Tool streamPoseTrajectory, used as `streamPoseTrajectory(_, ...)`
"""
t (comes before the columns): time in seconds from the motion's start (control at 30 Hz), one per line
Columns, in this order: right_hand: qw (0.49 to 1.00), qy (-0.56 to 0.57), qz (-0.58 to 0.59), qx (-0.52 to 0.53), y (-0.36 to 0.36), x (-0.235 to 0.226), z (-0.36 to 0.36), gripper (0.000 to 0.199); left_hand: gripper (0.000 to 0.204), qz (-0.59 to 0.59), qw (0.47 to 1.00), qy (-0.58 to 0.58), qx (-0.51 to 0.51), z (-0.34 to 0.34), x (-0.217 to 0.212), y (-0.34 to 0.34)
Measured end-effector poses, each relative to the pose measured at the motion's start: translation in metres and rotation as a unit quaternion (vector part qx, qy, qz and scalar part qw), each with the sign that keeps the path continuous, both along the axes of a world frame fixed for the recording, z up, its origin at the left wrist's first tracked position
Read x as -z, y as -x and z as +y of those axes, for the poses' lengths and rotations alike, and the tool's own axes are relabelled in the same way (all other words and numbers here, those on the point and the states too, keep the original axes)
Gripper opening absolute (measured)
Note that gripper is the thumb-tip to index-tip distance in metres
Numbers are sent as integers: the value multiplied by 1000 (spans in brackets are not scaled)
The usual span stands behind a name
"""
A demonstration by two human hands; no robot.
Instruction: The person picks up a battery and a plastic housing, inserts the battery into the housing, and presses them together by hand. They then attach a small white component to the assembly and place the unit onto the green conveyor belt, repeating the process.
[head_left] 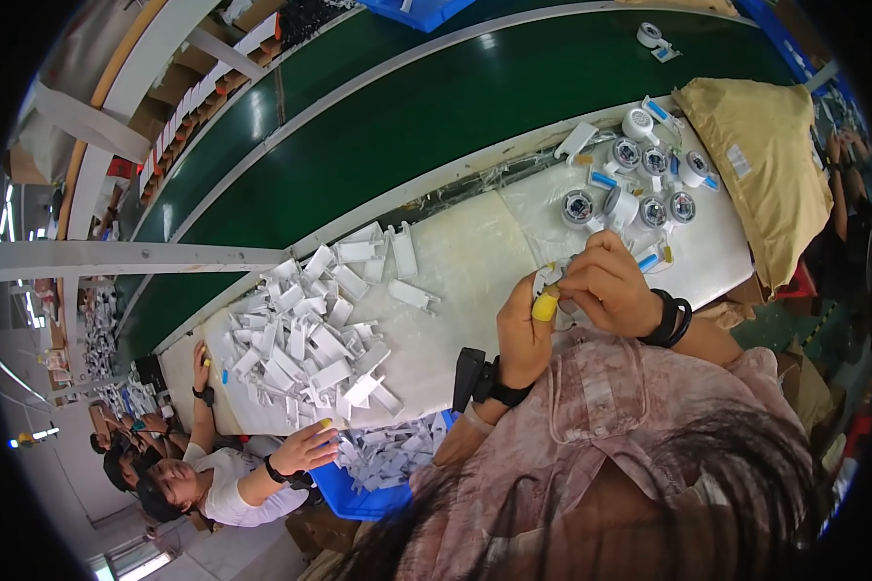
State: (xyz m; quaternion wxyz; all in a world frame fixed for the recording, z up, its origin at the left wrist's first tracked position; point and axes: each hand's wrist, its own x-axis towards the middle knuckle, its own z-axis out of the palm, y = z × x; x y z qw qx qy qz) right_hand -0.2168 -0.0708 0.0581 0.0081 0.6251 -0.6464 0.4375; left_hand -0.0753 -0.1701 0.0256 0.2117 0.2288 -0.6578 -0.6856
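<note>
My left hand (523, 339) is closed, with a yellow cover (545, 308) at the end of its thumb. Close against it, my right hand (606, 286) pinches with bent fingers. Between the two sets of fingertips is a small whitish part (550, 275), mostly hidden, so its kind cannot be made out. Just beyond my hands stand several round white units with open tops showing parts inside, such as one round unit (578, 208). A white housing with a blue strip (649, 261) lies beside my right hand.
A big pile of white plastic housings (310, 334) covers the left of the white table (475, 242). A blue bin (344, 494) of white parts stands below. A co-worker's hand (305, 450) reaches near it. A tan sack (756, 165) lies right; a green conveyor (397, 116) runs behind.
</note>
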Motion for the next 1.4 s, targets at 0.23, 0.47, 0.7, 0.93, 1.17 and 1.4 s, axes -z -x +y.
streamPoseTrajectory(0.23,998,-12,21,60,0,22,-6,21,21,-32,999,-16,-5,-7,10,8)
streamPoseTrajectory(0.47,987,-109,-52,104,44,43,-6,29,44,32,987,-154,-20,-145,75,48)
streamPoseTrajectory(0.7,953,-199,-75,213,89,74,24,24,39,-5,941,-181,-286,-381,156,12)
streamPoseTrajectory(0.93,960,-212,-39,177,103,88,17,22,25,-167,836,34,-522,-444,185,-56)
streamPoseTrajectory(1.17,953,-252,165,-42,114,114,20,14,28,-54,994,-71,-56,-177,145,40)
streamPoseTrajectory(1.4,959,-258,95,-62,132,104,6,18,32,-155,968,-158,120,-60,135,27)
